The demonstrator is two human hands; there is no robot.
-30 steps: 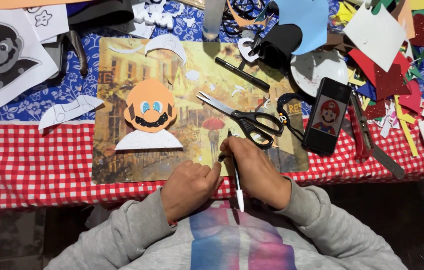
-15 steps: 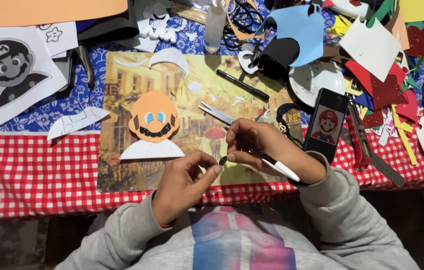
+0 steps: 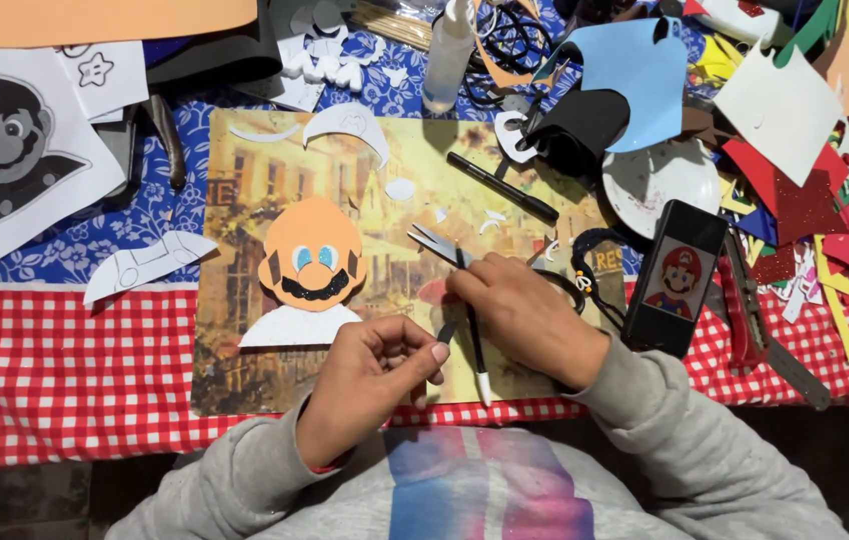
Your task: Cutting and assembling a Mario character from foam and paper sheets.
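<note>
Bare mat (image 3: pixel 244 330) left of left hand (image 3: pixel 369 385); scissors (image 3: pixel 444 245), phone (image 3: pixel 676 280) crowd right hand (image 3: pixel 524 315) ahead and right.

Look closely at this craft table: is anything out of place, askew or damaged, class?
Nothing looks damaged or spilled. The orange paper face sits tilted on the picture mat, and coloured paper scraps lie heaped loosely at the right. The right hand holds a pen beside scissors.

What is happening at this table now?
A person is making a paper craft. The right hand holds a thin pen and rests over the scissors on the yellow mat. The left hand is curled beside it, pinching something too small to tell. An orange paper face lies on the mat; a phone lies to the right.
</note>
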